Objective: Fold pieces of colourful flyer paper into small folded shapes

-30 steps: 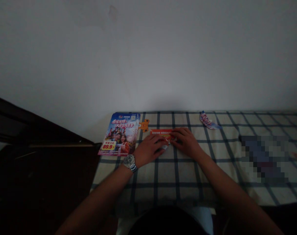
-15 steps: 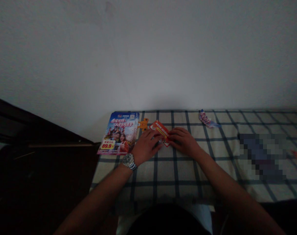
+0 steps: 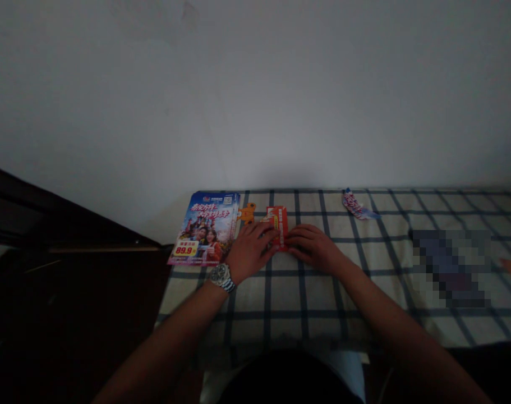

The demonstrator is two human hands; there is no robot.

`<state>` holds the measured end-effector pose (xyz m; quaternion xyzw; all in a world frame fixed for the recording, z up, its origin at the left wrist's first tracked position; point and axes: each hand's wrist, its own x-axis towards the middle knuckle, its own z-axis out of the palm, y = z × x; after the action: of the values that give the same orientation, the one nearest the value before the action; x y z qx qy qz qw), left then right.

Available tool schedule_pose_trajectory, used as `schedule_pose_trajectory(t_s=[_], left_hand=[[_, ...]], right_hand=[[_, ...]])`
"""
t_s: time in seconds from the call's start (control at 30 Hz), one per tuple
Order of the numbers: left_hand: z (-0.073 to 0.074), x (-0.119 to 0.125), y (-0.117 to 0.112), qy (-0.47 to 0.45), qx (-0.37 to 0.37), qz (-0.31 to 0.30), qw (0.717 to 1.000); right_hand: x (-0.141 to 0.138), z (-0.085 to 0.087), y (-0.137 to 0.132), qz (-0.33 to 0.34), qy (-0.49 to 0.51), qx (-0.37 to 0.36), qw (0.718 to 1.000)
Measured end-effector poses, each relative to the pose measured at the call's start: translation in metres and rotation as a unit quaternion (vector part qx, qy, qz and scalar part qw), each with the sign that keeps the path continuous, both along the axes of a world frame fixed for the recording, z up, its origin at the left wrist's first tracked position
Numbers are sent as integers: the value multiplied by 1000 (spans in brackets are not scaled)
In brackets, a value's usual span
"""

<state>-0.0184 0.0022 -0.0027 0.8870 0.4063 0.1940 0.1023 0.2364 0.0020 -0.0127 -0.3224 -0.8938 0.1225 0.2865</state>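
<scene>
A small folded red paper point(image 3: 277, 223) lies upright on the checked cloth point(image 3: 305, 286), its near end pinched between both my hands. My left hand point(image 3: 249, 251), with a metal watch on the wrist, has its fingers curled onto the paper's left edge. My right hand point(image 3: 316, 247) presses its fingertips on the paper's right edge. A stack of colourful flyers point(image 3: 205, 229) lies just left of my left hand.
A small orange paper figure point(image 3: 247, 213) sits between the flyers and the red paper. A folded blue-and-red paper shape point(image 3: 356, 205) lies near the wall at the back. A blurred patch point(image 3: 451, 264) covers the cloth at right. Dark wooden furniture point(image 3: 49, 258) stands at left.
The red paper has been turned from lying sideways, through a slant, to standing lengthwise away from me. Both hands stayed around it and shifted slightly.
</scene>
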Motion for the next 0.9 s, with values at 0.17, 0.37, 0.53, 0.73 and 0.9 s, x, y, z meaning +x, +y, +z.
schedule_pose_trajectory(t_s=[0.17, 0.37, 0.53, 0.73, 0.9], left_hand=[[-4, 0, 0, -6, 5, -9, 1000], [-1, 0, -1, -23, 6, -39, 999], [-4, 0, -2, -26, 3, -57, 998], [-5, -1, -1, -20, 4, -64, 998], [3, -1, -1, -30, -2, -68, 997]], right_hand=[[2, -1, 1, -28, 6, 2, 1000], [5, -6, 4, -64, 4, 3, 998], [5, -10, 4, -66, -3, 6, 998], [2, -9, 2, -36, -11, 13, 999], [2, -11, 3, -47, -7, 18, 999]])
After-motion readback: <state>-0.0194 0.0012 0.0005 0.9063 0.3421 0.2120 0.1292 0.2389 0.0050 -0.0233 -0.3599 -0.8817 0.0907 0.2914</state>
